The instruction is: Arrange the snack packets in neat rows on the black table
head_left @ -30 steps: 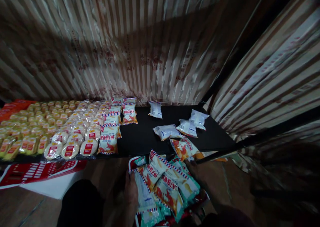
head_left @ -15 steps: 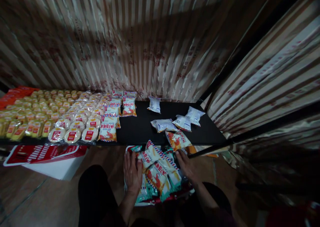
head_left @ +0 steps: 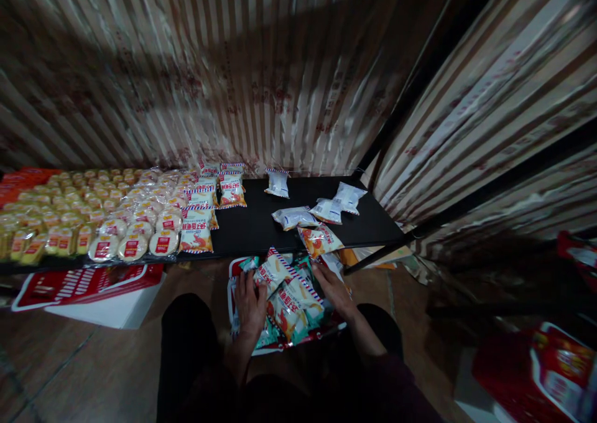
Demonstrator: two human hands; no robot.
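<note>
Basket (head_left: pixel 229 292), one, white-rimmed, heaped with snack packets (head_left: pixel 284 314), among which no shift shows since half a second ago. Left hand (head_left: pixel 250 308): open, laid over packets at basket's left. Right hand (head_left: pixel 333 289): at basket's right, grip cannot be told. Red container (head_left: pixel 504 367), right of basket: now more fully in view. Black shelf (head_left: pixel 254 224): beyond basket, its packets unchanged.
</note>
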